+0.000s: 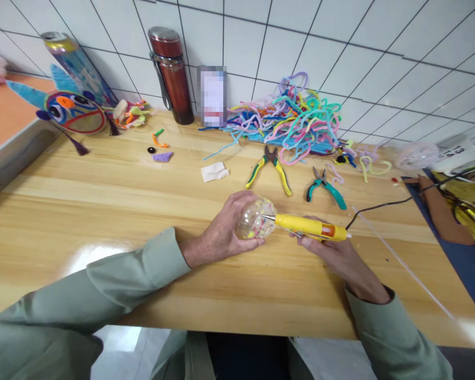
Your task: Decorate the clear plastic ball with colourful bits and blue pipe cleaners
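My left hand [231,227] is closed around a clear, rounded plastic piece [247,221] with small coloured bits on or in it. In my right hand [328,250] is a yellow hot glue gun [301,225], lying sideways with its metal nozzle pointing left. The nozzle tip overlaps the clear piece in view; whether it touches I cannot tell. Beyond my hands lie pliers with yellow and green handles [283,177] and smaller teal-handled pliers [334,194]. A white scrap of paper [215,172] rests behind my left hand.
Tangled pipe cleaners [301,121] are heaped by the tiled wall, near a phone [214,97] and a red-brown thermos [178,79]. At left stand a decorated mask-like craft [77,112] and a can [79,66]. A black cord [399,201] and a glue stick [404,261] lie right.
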{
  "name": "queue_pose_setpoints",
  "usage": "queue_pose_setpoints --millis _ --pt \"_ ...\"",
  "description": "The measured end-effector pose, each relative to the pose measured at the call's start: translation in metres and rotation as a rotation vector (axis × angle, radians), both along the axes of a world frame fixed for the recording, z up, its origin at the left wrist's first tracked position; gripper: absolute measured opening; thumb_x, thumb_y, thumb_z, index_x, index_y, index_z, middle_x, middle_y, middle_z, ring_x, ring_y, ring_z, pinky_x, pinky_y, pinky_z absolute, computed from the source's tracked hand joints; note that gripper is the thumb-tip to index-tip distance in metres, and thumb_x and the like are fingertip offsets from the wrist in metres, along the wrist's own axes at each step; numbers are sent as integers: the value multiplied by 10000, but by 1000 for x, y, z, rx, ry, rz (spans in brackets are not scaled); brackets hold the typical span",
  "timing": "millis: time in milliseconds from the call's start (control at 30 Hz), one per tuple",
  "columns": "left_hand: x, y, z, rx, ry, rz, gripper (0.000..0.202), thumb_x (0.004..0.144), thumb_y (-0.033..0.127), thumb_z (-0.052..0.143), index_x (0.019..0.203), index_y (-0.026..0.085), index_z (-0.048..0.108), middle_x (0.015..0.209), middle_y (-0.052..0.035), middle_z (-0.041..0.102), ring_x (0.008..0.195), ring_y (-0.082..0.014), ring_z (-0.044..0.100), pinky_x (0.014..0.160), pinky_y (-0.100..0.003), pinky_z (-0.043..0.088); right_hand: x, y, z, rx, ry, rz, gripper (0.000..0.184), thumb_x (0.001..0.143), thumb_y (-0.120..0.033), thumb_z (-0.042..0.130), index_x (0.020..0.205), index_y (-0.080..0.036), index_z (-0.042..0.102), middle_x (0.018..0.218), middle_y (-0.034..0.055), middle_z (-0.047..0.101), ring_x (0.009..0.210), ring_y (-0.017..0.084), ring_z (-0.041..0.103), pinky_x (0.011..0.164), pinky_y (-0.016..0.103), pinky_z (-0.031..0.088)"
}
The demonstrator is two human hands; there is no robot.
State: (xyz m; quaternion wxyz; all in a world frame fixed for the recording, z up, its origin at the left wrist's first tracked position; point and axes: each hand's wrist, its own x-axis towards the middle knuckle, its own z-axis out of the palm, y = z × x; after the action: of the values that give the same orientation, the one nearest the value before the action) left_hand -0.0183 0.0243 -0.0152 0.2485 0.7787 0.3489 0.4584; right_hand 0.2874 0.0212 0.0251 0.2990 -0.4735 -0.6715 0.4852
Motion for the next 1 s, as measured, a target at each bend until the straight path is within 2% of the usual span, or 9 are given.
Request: queue_pose_setpoints --millis 167,367,767,1000 --pt "0 0 -1 6 -5 -5 939 873 392 880 1627 318 326 1573 -176 501 1523 -402 498 1251 -651 458 -1 -1 2 10 -7 -1 280 935 -554 796 999 -281 792 907 40 786 807 248 718 725 349 626" --pt "1 0 1 14 0 -13 941 883 387 876 1632 334 309 1561 -168 497 1516 -397 500 1245 -637 474 4 -1 -4 10 -18 -19 325 926 -557 808 1095 -281 784 877 35 788 818 263 728 729 363 632" --pt "1 -1 1 3 -7 -18 935 892 364 873 1638 325 309 1581 -178 489 1538 -396 484 1248 -629 475 4 -2 -4 -8 -30 4 316 930 -538 808 1122 -287 791 900 36 811 828 278 749 736 382 638" --pt "1 0 -2 30 -19 -13 947 882 377 881 1639 316 315 1564 -177 488 1522 -388 492 1234 -622 495 3 0 -1 36 -72 27 310 967 -532 771 1114 -260 782 921 40 807 811 245 746 716 338 632"
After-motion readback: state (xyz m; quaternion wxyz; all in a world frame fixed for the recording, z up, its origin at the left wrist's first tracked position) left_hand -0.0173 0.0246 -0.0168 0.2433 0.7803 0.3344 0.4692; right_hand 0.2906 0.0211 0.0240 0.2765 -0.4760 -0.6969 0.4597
